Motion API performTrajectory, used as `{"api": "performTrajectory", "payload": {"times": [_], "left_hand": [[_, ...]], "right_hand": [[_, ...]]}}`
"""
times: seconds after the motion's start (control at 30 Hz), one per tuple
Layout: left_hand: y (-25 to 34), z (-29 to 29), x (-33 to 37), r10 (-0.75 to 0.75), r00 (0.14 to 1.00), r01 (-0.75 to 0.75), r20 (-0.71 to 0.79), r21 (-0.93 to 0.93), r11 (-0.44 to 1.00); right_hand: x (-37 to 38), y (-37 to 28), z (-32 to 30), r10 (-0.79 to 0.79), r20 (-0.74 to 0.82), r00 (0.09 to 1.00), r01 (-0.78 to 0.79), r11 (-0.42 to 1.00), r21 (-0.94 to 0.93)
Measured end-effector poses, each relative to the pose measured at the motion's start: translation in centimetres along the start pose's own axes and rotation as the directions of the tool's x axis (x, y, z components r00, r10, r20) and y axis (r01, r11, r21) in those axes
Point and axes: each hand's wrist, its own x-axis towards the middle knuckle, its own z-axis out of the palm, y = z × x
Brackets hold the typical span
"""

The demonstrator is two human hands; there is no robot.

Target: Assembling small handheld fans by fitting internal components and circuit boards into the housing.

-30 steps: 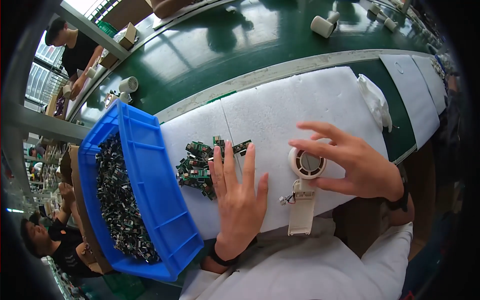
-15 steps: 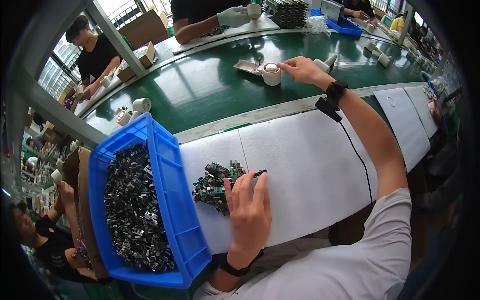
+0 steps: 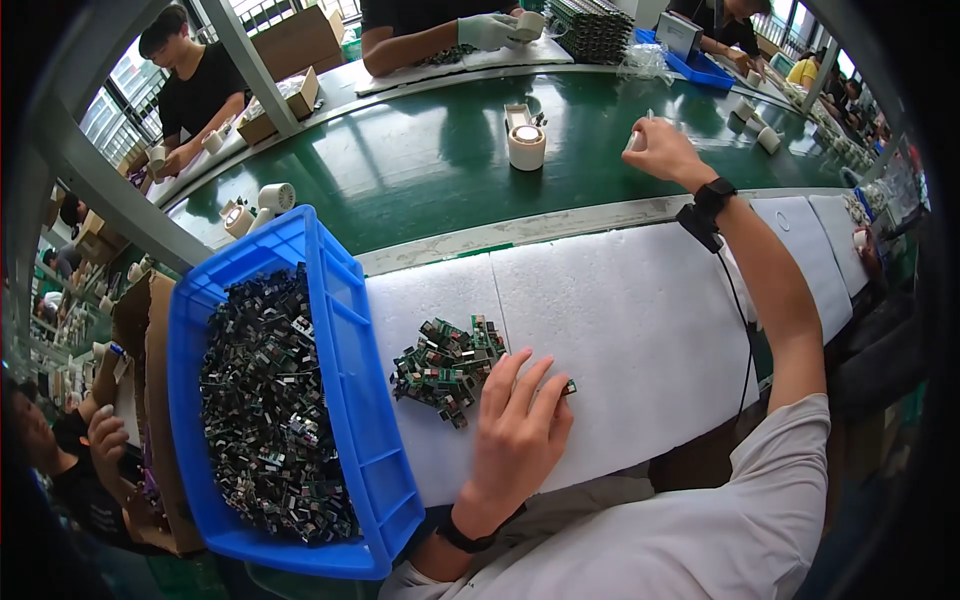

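My left hand (image 3: 518, 430) is over the white foam sheet, palm down, with a small green circuit board (image 3: 570, 387) at the tips of its thumb and index finger. Its other fingers are spread. Just left of them lies a loose pile of small circuit boards (image 3: 445, 365) with metal connectors. Out over the green conveyor belt, my right hand (image 3: 668, 155) is closed around a white plastic piece (image 3: 634, 143), mostly hidden by the fingers. To its left on the belt stands a round white housing (image 3: 527, 150) with an opened cover behind it.
A blue crate (image 3: 345, 400) full of small boards stands left, beside a cardboard box (image 3: 160, 400). White handheld fans (image 3: 275, 198) lie on the belt (image 3: 420, 150). A black cable (image 3: 735, 300) hangs from my right wrist. Co-workers sit across the belt and at left.
My right hand has left the round housing and moved right, closing on a white piece there. My left hand has shifted right and nearer, with a small board at its fingertips.
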Motion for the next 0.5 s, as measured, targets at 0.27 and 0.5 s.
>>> {"api": "performTrajectory", "payload": {"times": [0.27,0.5], "left_hand": [[0.0,-0.7,0.2,0.058,0.996,-0.049,0.07,-0.118,0.992],[0.7,-1.3,-0.5,-0.07,0.985,-0.023,-0.16,-0.513,0.858]], "right_hand": [[-12.2,-1.2,-11.2,-0.396,0.143,0.907,0.188,0.685,0.704],[-16.5,2.1,-7.1,-0.779,0.473,0.411,-0.118,0.47,0.875]]}}
